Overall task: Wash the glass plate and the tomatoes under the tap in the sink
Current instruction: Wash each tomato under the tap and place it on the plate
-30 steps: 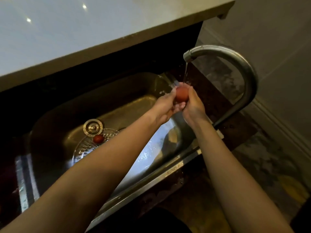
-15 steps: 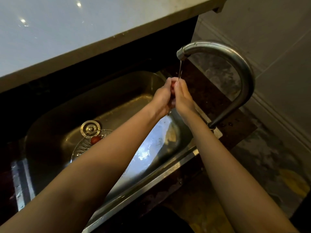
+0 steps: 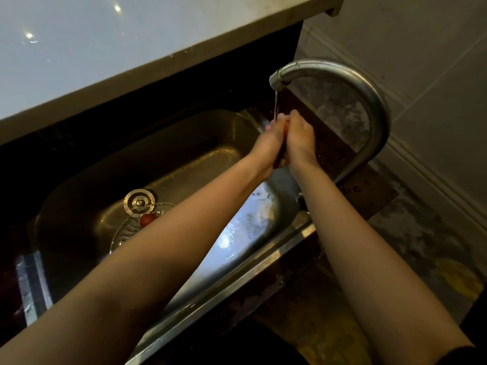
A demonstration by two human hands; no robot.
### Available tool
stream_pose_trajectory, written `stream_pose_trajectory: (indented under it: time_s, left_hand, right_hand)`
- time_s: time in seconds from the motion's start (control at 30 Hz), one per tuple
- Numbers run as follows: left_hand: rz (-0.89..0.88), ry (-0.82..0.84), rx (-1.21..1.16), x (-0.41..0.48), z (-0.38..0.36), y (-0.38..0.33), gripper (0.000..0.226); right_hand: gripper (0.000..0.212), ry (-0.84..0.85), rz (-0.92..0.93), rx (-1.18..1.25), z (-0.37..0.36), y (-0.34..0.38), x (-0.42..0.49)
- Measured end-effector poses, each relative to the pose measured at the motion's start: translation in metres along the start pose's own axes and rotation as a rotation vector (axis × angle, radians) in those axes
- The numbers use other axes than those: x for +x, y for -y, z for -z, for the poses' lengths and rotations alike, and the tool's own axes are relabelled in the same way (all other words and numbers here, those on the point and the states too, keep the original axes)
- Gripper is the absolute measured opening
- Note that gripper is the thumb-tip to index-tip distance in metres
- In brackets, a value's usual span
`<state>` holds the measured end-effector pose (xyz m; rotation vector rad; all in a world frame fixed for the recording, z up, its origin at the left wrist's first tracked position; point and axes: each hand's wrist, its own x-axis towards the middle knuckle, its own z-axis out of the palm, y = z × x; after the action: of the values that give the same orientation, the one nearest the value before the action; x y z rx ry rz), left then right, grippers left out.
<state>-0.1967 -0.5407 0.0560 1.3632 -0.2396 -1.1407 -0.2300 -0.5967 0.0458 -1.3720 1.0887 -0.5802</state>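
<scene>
Steel sink [image 3: 168, 151] set in a dark, wet stone top [image 3: 337, 154], dim light. White counter [image 3: 105, 48] overhangs the far side. Pale tiled wall [image 3: 434, 75] on the right. Curved tap [image 3: 369, 101] rises by the sink's right end, spout over the basin, thin stream [image 3: 276, 106] running.

Left hand [image 3: 268, 143] and right hand [image 3: 300, 138] are pressed together directly under the spout, palms facing, fingers cupped round a tomato [image 3: 285, 125]. The stream lands at the fingertips. Both hands clamp it. The tomato is almost fully hidden, with only a reddish sliver in the gap between the hands, so I can't tell its shape or condition.

Plate [image 3: 123, 233] lies flat on the sink floor at the left end, well apart from the hands, far edge at the drain [image 3: 139, 202]. Clear glass, textured surface, and the left forearm covers its near part. Second tomato [image 3: 146, 219] sits on the plate just beside the drain: small, round, red.
</scene>
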Motion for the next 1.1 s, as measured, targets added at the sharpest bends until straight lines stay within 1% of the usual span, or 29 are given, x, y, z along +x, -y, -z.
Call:
stream_pose_trajectory:
  time_s: [0.03, 0.07, 0.1, 0.17, 0.2, 0.23, 0.3, 0.33, 0.37, 0.4, 0.47, 0.5, 0.53, 0.57, 0.63, 0.67, 0.73, 0.77, 0.83, 0.9, 0.93, 1.0, 1.07, 1.1]
  left_hand:
    - [-0.005, 0.015, -0.023, -0.001, -0.005, 0.0, 0.026]
    - [-0.005, 0.011, -0.057, -0.002, -0.007, -0.001, 0.023]
    - [-0.005, -0.009, -0.1, -0.002, -0.006, -0.003, 0.023]
    - [-0.025, -0.046, -0.164, 0.001, 0.002, -0.009, 0.03]
    - [-0.041, -0.06, -0.142, 0.002, 0.007, -0.011, 0.033]
    - [-0.05, -0.064, -0.08, 0.002, 0.01, -0.012, 0.036]
    - [-0.05, -0.001, 0.04, -0.001, 0.009, -0.012, 0.036]
    - [-0.044, 0.037, 0.048, -0.002, 0.006, -0.011, 0.035]
    - [-0.034, 0.054, 0.024, -0.003, 0.005, -0.011, 0.033]
    - [-0.024, 0.055, -0.024, -0.004, 0.005, -0.011, 0.032]
    - [-0.012, 0.017, -0.145, -0.003, 0.009, -0.013, 0.035]
    - [-0.019, -0.02, -0.166, -0.002, 0.012, -0.014, 0.037]
    - [-0.028, -0.048, -0.15, -0.002, 0.013, -0.014, 0.039]
    - [-0.027, -0.057, -0.114, -0.003, 0.012, -0.014, 0.039]
    - [-0.001, -0.017, -0.06, -0.007, 0.005, -0.011, 0.032]
    - [-0.014, 0.006, -0.025, -0.01, 0.002, -0.009, 0.028]
    - [-0.104, 0.034, 0.144, -0.014, 0.005, -0.002, 0.025]
    - [-0.164, 0.026, 0.271, -0.016, 0.01, 0.0, 0.029]
    - [-0.311, -0.041, 0.581, -0.018, 0.022, 0.004, 0.042]
    - [-0.49, -0.111, 0.875, -0.019, 0.032, 0.005, 0.054]
    - [-0.563, -0.132, 0.973, -0.02, 0.035, 0.005, 0.057]
    - [-0.657, -0.158, 1.102, -0.02, 0.041, 0.0, 0.06]
    - [-0.685, -0.149, 1.131, -0.023, 0.048, -0.004, 0.064]
    - [-0.688, -0.135, 1.113, -0.027, 0.051, -0.006, 0.066]
  right_hand:
    - [0.034, -0.031, -0.037, 0.043, 0.0, 0.003, 0.0]
    - [0.036, -0.024, -0.026, 0.028, 0.0, 0.002, -0.002]
    - [0.037, 0.009, 0.018, -0.026, 0.001, 0.001, -0.005]
    - [0.032, 0.118, 0.178, -0.175, 0.001, -0.006, -0.016]
    - [0.029, 0.167, 0.228, -0.214, 0.001, -0.01, -0.021]
    - [0.028, 0.174, 0.244, -0.21, 0.002, -0.011, -0.022]
    - [0.031, 0.094, 0.085, -0.021, 0.002, -0.002, -0.016]
    - [0.033, 0.048, 0.01, 0.071, 0.003, 0.003, -0.013]
    - [0.035, 0.039, -0.015, 0.107, 0.003, 0.005, -0.013]
    - [0.035, 0.053, 0.007, 0.068, 0.002, 0.006, -0.014]
    - [0.033, 0.117, 0.139, -0.086, -0.001, 0.004, -0.021]
    - [0.03, 0.173, 0.198, -0.139, -0.003, 0.001, -0.025]
    - [0.029, 0.205, 0.211, -0.154, -0.004, -0.001, -0.027]
    - [0.032, 0.194, 0.165, -0.128, -0.004, -0.003, -0.025]
    - [0.036, 0.096, -0.034, 0.046, 0.001, 0.002, -0.022]
    - [0.035, 0.069, -0.1, 0.124, 0.004, 0.005, -0.021]
    - [0.033, 0.075, -0.159, 0.135, 0.006, 0.005, -0.02]
    - [0.032, 0.089, -0.159, 0.103, 0.006, 0.005, -0.02]
    - [0.031, 0.145, -0.165, 0.055, 0.008, 0.004, -0.019]
    - [0.038, 0.241, -0.224, 0.061, 0.012, 0.004, -0.021]
    - [0.043, 0.293, -0.243, 0.055, 0.013, 0.005, -0.024]
    - [0.051, 0.341, -0.202, -0.068, 0.013, 0.008, -0.029]
    - [0.053, 0.292, -0.154, -0.121, 0.009, 0.01, -0.031]
    - [0.052, 0.252, -0.163, -0.091, 0.006, 0.011, -0.032]
